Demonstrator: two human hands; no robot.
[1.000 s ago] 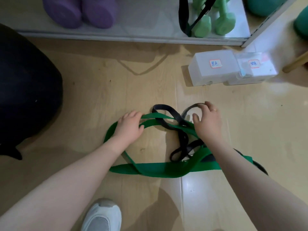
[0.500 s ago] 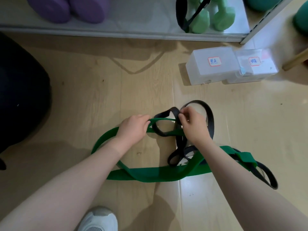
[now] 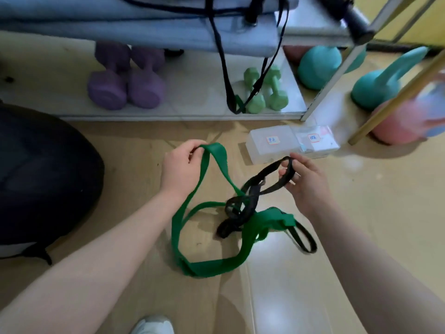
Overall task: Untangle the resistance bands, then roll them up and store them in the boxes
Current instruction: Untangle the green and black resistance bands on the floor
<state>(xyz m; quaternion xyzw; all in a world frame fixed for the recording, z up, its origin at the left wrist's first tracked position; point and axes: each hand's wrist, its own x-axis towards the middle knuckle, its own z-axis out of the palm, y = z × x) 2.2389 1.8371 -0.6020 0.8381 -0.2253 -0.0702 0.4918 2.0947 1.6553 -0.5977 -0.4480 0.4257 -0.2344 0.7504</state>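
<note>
A wooden floor (image 3: 125,145) fills most of the view, with a big black ball (image 3: 41,179) at the left and a low shelf (image 3: 192,109) along the far side. On the shelf stand 2 purple dumbbells (image 3: 125,88) and 2 smaller green dumbbells (image 3: 265,92), and black straps (image 3: 221,61) hang down in front of them. Right of the shelf sit teal kettlebells (image 3: 375,90) and a pink one (image 3: 397,124).

The green band (image 3: 216,266) is the largest task item: its loop runs from the floor near the person up and away to the left hand (image 3: 180,167), which pinches its top fold between thumb and fingers, so the raised part stands roughly upright while the lower part lies flat. The black band (image 3: 252,191) is thinner and is still knotted through the green one at the middle; one end slants up and right into the right hand (image 3: 303,174), whose fingers curl round the loop, and another loop trails on the floor to the right.

2 clear boxes (image 3: 272,145) with small labels (writing too blurred to read) lie side by side, touching, on the floor just beyond the right hand. A white shoe (image 3: 151,326) shows at the bottom edge.
</note>
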